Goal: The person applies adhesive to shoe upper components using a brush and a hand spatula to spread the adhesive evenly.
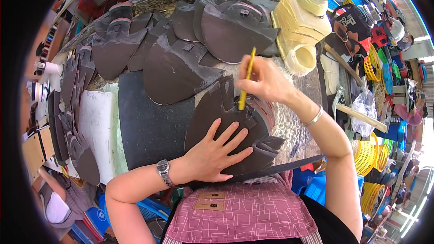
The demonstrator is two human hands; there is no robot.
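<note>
My left hand [220, 147] lies flat with spread fingers on a dark brown shoe-upper piece [205, 115] in front of me, pressing it against the worktable. In my right hand [266, 79] a slim yellow brush [248, 74] is pinched, tilted, its lower end at the piece's notched upper edge; its tip is too small to make out. Similar brown pieces [169, 77] overlap beyond my hands, with greyish smears along their edges. At the far right of the table stands a yellowed plastic glue pot [296, 18] with a cone on top and a round spout [302, 58].
A dark mat [144, 122] and a white curved sheet [97, 126] lie left of my work. More brown pieces [86, 158] hang along the left edge. Wooden-handled tools [361, 117] and yellow baskets [366, 156] are at the right. Another person's arm [52, 180] shows at lower left.
</note>
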